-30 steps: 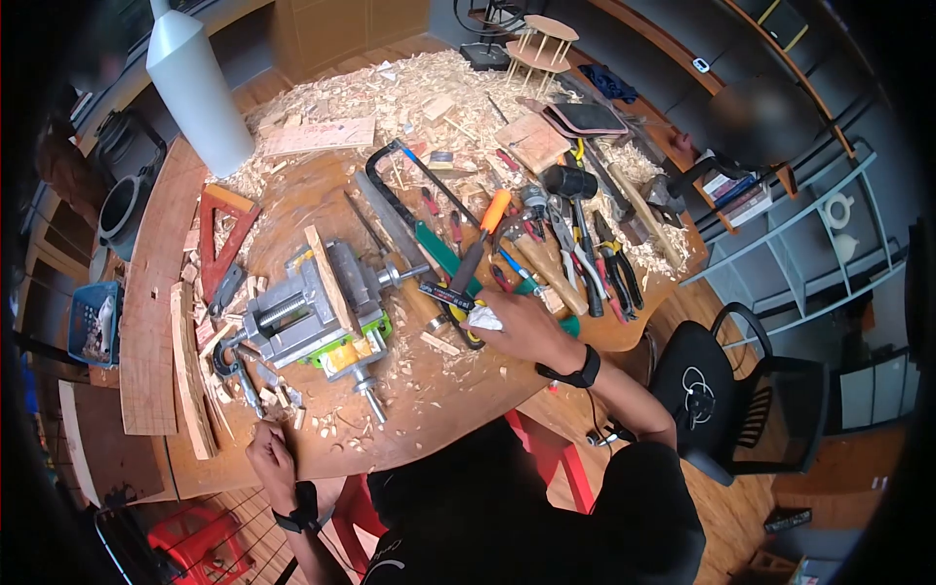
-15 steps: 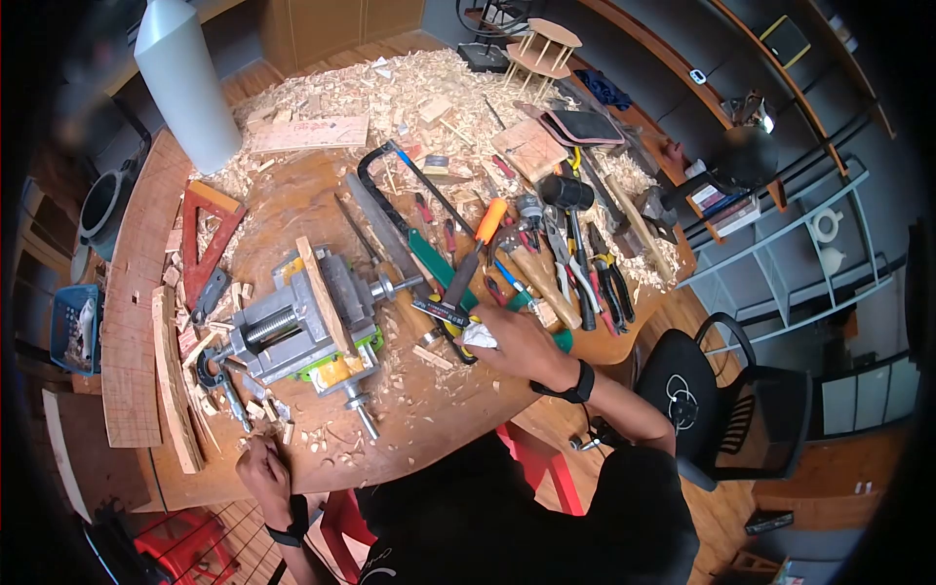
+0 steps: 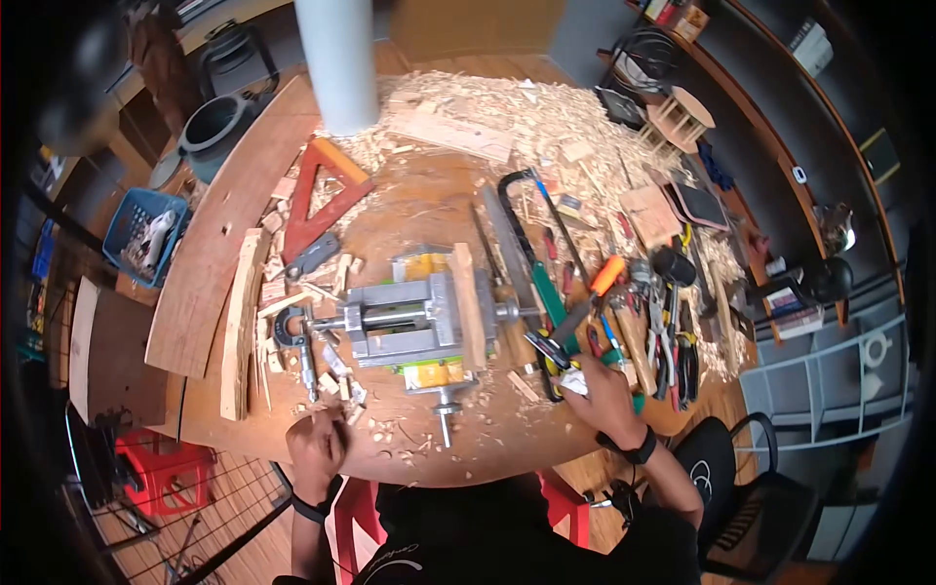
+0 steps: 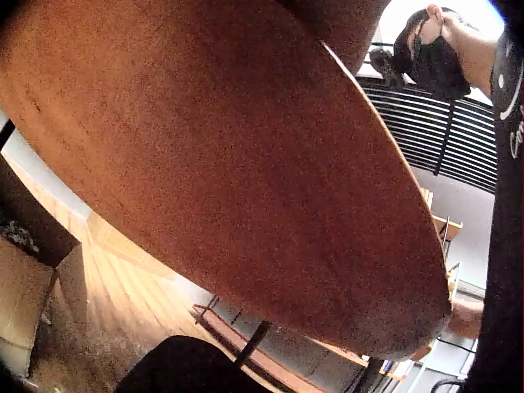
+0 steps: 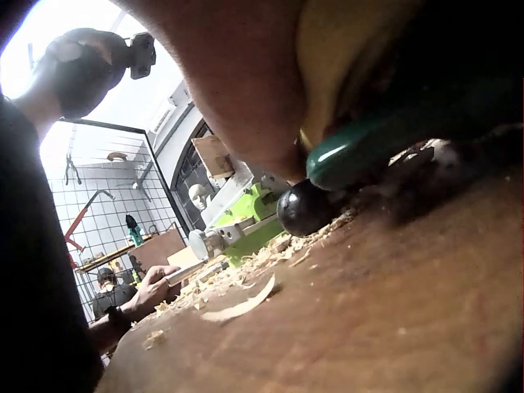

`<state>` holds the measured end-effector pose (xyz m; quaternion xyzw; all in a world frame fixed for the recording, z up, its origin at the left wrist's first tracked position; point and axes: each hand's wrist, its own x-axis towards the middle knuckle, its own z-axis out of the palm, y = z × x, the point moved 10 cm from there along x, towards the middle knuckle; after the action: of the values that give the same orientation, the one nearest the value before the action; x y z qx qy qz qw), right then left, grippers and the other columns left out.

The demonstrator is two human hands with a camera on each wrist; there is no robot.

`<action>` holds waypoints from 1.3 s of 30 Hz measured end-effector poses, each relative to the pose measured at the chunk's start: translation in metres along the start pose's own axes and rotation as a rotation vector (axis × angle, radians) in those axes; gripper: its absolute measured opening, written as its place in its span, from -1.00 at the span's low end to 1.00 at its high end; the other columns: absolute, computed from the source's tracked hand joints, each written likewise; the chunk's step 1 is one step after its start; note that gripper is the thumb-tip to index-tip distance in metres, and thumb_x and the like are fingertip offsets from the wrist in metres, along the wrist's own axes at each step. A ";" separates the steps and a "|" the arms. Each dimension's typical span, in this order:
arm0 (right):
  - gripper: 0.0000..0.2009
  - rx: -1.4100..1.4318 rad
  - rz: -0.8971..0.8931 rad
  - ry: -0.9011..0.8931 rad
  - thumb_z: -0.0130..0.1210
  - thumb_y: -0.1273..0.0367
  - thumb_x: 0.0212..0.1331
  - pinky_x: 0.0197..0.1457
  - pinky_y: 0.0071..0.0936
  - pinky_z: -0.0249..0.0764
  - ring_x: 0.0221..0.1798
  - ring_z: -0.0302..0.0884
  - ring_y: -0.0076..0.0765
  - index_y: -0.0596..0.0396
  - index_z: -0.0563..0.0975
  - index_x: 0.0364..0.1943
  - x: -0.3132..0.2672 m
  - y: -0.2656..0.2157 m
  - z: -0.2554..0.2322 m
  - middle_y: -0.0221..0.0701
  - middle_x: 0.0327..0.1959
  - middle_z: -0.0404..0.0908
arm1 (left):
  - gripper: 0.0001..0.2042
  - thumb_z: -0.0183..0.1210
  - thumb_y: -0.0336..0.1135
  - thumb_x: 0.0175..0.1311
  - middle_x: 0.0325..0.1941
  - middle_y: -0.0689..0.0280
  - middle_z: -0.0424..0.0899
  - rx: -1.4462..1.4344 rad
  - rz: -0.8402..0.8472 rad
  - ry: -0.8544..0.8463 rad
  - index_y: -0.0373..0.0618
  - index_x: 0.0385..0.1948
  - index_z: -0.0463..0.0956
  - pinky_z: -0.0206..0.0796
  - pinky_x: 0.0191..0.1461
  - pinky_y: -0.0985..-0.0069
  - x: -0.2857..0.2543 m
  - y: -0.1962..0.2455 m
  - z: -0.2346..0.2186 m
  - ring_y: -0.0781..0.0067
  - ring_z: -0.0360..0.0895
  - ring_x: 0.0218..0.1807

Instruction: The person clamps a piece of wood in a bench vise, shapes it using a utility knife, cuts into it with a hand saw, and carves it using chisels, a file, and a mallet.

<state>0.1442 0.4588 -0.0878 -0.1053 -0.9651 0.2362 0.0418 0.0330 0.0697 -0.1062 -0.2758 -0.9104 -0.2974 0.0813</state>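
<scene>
In the head view, the left hand [image 3: 317, 448] rests at the table's front edge, fingers loosely bent, with nothing seen in it. Just beyond it lies a metal micrometer-like tool [image 3: 309, 370]. The right hand [image 3: 606, 398], palm down among the tools, grips a black tool with pale print [image 3: 548, 348]; a crumpled white piece [image 3: 573, 381] shows by its thumb. Its fingertips are partly hidden. A grey vise [image 3: 405, 317] stands between the hands, a wood strip [image 3: 469, 307] upright against its jaw. In the right wrist view, a green handle end [image 5: 348, 155] sits beneath the hand.
Pliers [image 3: 665, 341], a black mallet head [image 3: 673, 265], an orange-handled file [image 3: 606, 276] and a hacksaw [image 3: 546, 185] crowd the right side. A red triangle square [image 3: 304, 200], long boards [image 3: 229, 244] and a white bottle [image 3: 339, 68] stand left and behind. Shavings [image 3: 468, 93] cover the back.
The head view has turned, so the table and tools appear farther right and more level. Both hands keep about the same places on the table.
</scene>
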 end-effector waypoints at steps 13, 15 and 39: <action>-0.63 0.013 0.053 0.010 0.33 0.22 0.12 -0.29 -0.09 0.56 -0.32 0.65 0.18 0.21 0.53 -0.14 0.002 -0.001 0.000 -0.03 -0.31 0.65 | -0.88 0.17 -0.57 0.07 -0.65 0.13 0.47 0.060 0.035 -0.030 -0.14 -0.37 0.54 0.34 -0.46 0.21 0.003 0.008 -0.001 0.06 0.49 -0.59; -0.63 0.011 0.053 0.012 0.33 0.22 0.12 -0.30 -0.09 0.56 -0.32 0.65 0.18 0.21 0.53 -0.14 0.002 -0.001 0.000 -0.03 -0.32 0.64 | -0.87 0.17 -0.57 0.05 -0.65 0.13 0.48 0.058 0.039 -0.035 -0.14 -0.36 0.54 0.34 -0.46 0.21 0.003 0.008 -0.001 0.06 0.50 -0.58; -0.53 0.060 -0.014 0.140 0.27 0.05 -0.02 -0.15 -0.11 0.56 -0.24 0.72 0.08 0.31 0.66 -0.37 0.522 0.005 -0.002 0.09 -0.37 0.69 | -0.91 0.13 -0.56 0.05 -0.64 0.18 0.51 -0.009 0.030 -0.064 -0.16 -0.41 0.53 0.42 -0.37 0.26 0.012 0.003 -0.004 0.12 0.55 -0.56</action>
<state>-0.3630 0.5801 -0.0722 -0.1134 -0.9530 0.2567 0.1140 0.0247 0.0745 -0.0978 -0.2993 -0.9069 -0.2912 0.0554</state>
